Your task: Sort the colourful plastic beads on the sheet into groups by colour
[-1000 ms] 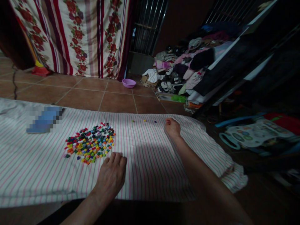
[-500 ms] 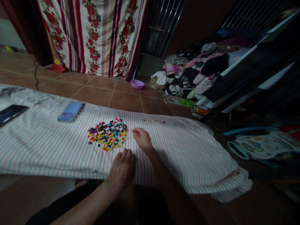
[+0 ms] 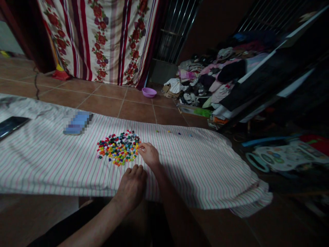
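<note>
Head view: right hand (image 3: 150,154) nearer, at right edge of coloured pile (image 3: 118,147), left hand (image 3: 133,184) on its near side, both curled, contents unclear.

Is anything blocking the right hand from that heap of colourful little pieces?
Nothing visible: the right hand has its fingers at the heap's right edge. The left hand is nearer the body, not between them.

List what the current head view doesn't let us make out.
All in the head view:
- Right hand: whether its fingertips grip a piece; too small and dim.
- Left hand: its palm and anything under it; hidden by the hand's back.
- Colored pieces: exact count; tiny and crowded.
- Blue device: screen content; pixelated.
- Dark device: its far end; cut off by the left edge.
</note>
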A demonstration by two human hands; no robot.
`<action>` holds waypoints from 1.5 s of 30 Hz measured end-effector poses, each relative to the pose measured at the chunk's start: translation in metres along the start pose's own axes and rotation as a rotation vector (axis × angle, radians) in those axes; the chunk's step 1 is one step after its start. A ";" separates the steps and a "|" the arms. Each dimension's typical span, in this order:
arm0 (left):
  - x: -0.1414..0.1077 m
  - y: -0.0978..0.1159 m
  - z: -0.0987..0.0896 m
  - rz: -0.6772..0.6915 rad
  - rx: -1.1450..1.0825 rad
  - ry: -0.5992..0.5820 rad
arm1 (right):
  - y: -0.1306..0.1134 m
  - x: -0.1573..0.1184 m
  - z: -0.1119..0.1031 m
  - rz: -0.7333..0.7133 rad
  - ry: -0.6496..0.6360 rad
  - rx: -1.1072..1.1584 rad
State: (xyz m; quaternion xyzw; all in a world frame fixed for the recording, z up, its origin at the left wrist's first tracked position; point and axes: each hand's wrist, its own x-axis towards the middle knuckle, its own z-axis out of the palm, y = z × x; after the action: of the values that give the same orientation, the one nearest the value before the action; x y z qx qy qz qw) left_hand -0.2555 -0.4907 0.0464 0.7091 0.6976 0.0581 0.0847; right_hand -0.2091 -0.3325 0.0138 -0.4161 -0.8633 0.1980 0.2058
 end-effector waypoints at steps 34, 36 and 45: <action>0.006 0.007 -0.004 -0.022 0.012 -0.017 | 0.076 0.009 -0.056 0.208 0.066 -0.079; 0.006 0.007 -0.004 -0.022 0.016 -0.020 | 0.077 0.009 -0.054 0.212 0.074 -0.085; 0.006 0.006 -0.003 -0.015 0.031 -0.005 | 0.084 0.011 -0.048 0.184 0.074 -0.090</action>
State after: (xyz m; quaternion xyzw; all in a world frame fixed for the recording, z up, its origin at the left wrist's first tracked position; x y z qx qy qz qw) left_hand -0.2505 -0.4844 0.0499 0.7053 0.7034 0.0449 0.0761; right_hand -0.1365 -0.2672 0.0130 -0.5094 -0.8213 0.1617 0.1997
